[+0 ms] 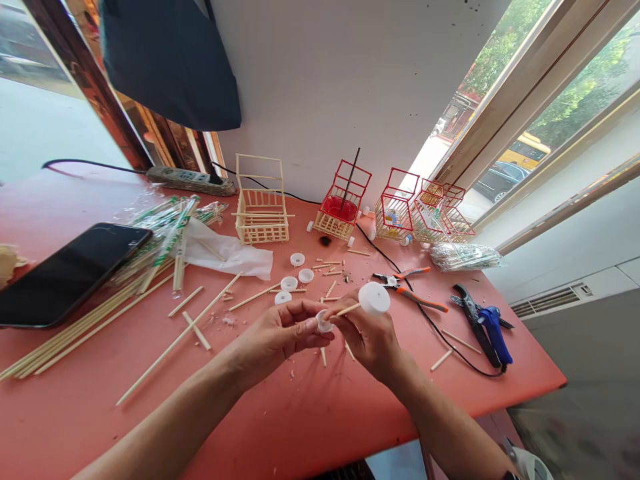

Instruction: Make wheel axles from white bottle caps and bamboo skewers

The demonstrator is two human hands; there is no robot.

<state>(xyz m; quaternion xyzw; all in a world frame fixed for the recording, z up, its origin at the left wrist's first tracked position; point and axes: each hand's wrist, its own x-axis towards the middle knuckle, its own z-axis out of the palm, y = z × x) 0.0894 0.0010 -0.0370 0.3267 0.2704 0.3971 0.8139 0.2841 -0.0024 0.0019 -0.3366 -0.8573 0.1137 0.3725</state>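
Note:
My left hand [280, 331] pinches a small white bottle cap [324, 324] between thumb and fingers. My right hand [369, 337] grips a short wooden stick [349, 309] that carries another white cap [374, 298] on its far end. The stick's near end meets the cap in my left hand. Both hands hover just above the red table [75, 413], near its middle front. Several more white caps [289, 283] lie on the table just beyond my hands.
Long bamboo sticks [90, 323] and wrapped chopsticks [167, 227] lie left, beside a black phone [65, 273]. A plain stick cart [261, 203] and red stick carts [345, 200] stand at the back. Orange-handled pliers [413, 293] and a blue glue gun [487, 327] lie right.

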